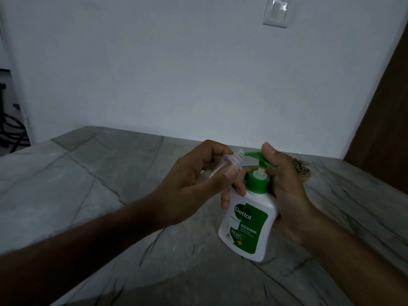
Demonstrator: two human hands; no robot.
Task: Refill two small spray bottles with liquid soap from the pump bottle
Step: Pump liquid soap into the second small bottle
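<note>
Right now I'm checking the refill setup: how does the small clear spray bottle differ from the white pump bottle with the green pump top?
The small clear spray bottle is see-through and slim; the white pump bottle with the green pump top is opaque, wider and labelled. The spray bottle's threaded neck is open, uncapped; the pump bottle has its pump fitted. The left hand holds the spray bottle; the right hand grips the pump bottle. Both are tilted.

Two bare forearms enter from the lower corners, with no sleeves in view. The left hand point(187, 186) and right hand point(284, 191) show short, plain nails; no rings or watch can be seen.
</note>
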